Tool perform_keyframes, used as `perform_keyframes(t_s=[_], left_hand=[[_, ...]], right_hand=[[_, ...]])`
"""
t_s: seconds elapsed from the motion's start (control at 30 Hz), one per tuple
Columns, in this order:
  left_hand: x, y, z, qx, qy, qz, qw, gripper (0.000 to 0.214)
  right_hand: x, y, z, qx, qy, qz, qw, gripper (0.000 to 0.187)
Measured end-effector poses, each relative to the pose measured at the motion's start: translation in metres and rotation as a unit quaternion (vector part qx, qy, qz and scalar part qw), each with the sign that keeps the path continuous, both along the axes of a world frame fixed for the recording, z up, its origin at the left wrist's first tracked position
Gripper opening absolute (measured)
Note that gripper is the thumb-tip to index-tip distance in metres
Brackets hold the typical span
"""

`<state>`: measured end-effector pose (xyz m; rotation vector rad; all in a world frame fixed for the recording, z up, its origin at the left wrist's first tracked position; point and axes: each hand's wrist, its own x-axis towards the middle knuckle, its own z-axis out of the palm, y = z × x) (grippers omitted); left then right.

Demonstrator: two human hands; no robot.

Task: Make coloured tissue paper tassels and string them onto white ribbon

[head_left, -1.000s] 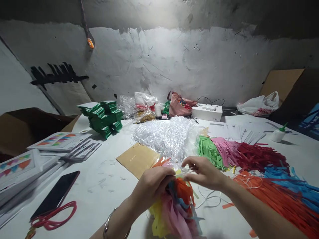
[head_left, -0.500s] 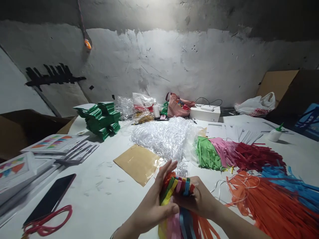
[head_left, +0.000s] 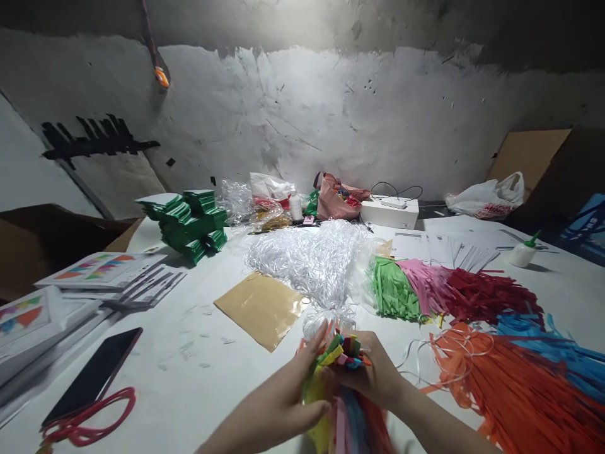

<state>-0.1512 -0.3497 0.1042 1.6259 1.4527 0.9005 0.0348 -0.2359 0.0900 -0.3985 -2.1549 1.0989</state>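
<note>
Both my hands grip one bundle of multicoloured paper tassels low in the middle of the view, above the white table. My left hand wraps the bundle's left side, fingers and thumb pressed against the yellow strips. My right hand clasps its right side just below the folded tops. The tassel tails hang down between my wrists and run out of view at the bottom.
A heap of white ribbon and a tan envelope lie just beyond my hands. Green, pink, red, orange and blue fringe piles fill the right. A black phone, red scissors and printed cards sit left. Green stacks stand behind.
My hands came together around the tassel bundle and dropped lower in view. The folded tops, fanned out half a second ago, are now bunched tighter between both hands.
</note>
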Motion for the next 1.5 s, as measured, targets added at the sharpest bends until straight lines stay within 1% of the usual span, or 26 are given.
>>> perform_keyframes(t_s=[0.03, 0.1, 0.17, 0.23, 0.3, 0.4, 0.5, 0.6, 0.67, 0.7, 0.77, 0.83, 1.03, 1.1, 1.23, 1.27, 1.37, 1.43, 1.5], left_hand=[[-0.005, -0.002, 0.006, 0.009, 0.010, 0.005, 1.000, 0.089], [-0.006, 0.000, 0.012, 0.051, -0.004, 0.055, 0.997, 0.089], [0.008, 0.009, 0.008, 0.097, -0.066, 0.099, 0.988, 0.103], [0.029, 0.020, -0.004, 0.103, -0.162, 0.099, 0.976, 0.117], [0.048, 0.029, -0.020, 0.064, -0.270, 0.100, 0.955, 0.123], [0.065, 0.030, -0.042, 0.009, -0.393, 0.108, 0.913, 0.129], [0.072, 0.025, -0.058, 0.013, -0.462, 0.114, 0.879, 0.129], [0.079, 0.023, -0.068, 0.037, -0.495, 0.142, 0.856, 0.128], [0.084, 0.021, -0.071, 0.048, -0.509, 0.166, 0.843, 0.117], [0.087, 0.020, -0.071, 0.046, -0.513, 0.175, 0.839, 0.106], [0.091, 0.017, -0.072, 0.028, -0.516, 0.186, 0.836, 0.079], [0.092, 0.014, -0.071, 0.005, -0.513, 0.190, 0.837, 0.062], [0.083, 0.020, -0.068, -0.038, -0.485, 0.191, 0.852, 0.042], [0.080, 0.022, -0.069, -0.044, -0.482, 0.185, 0.855, 0.044], [0.080, 0.021, -0.069, -0.047, -0.496, 0.164, 0.852, 0.064], [0.080, 0.020, -0.070, -0.052, -0.495, 0.162, 0.852, 0.065], [0.076, 0.017, -0.070, -0.068, -0.472, 0.173, 0.862, 0.055], [0.069, 0.018, -0.070, -0.068, -0.453, 0.183, 0.870, 0.059], [0.059, 0.020, -0.069, -0.064, -0.435, 0.187, 0.879, 0.066]], right_hand=[[0.000, 0.002, -0.003, 0.010, 0.001, -0.014, 1.000, 0.044], [-0.001, 0.004, -0.008, 0.015, 0.011, -0.033, 0.999, 0.041], [-0.004, 0.002, -0.009, 0.011, 0.020, -0.035, 0.999, 0.042], [-0.006, -0.002, -0.008, -0.006, 0.031, -0.021, 0.999, 0.046], [-0.007, -0.007, -0.006, -0.034, 0.036, -0.001, 0.999, 0.047], [-0.002, -0.011, -0.006, -0.077, 0.036, 0.012, 0.996, 0.043], [0.001, -0.012, -0.011, -0.096, 0.041, -0.007, 0.995, 0.040], [0.001, -0.013, -0.014, -0.088, 0.048, -0.023, 0.995, 0.039], [-0.001, -0.014, -0.014, -0.069, 0.054, -0.026, 0.996, 0.040], [-0.003, -0.014, -0.012, -0.056, 0.058, -0.026, 0.996, 0.040], [-0.005, -0.014, -0.010, -0.029, 0.062, -0.025, 0.997, 0.039], [-0.007, -0.013, -0.009, -0.005, 0.061, -0.023, 0.998, 0.038], [-0.010, -0.002, -0.012, 0.053, 0.028, -0.036, 0.998, 0.041], [-0.010, 0.002, -0.013, 0.066, 0.014, -0.041, 0.997, 0.043], [-0.013, 0.004, -0.015, 0.074, -0.004, -0.065, 0.995, 0.048], [-0.014, 0.003, -0.016, 0.072, -0.009, -0.072, 0.995, 0.048], [-0.018, 0.003, -0.018, 0.053, -0.024, -0.078, 0.995, 0.050], [-0.018, 0.005, -0.017, 0.024, -0.035, -0.043, 0.998, 0.051], [-0.015, 0.011, -0.014, -0.014, -0.051, 0.019, 0.998, 0.050]])
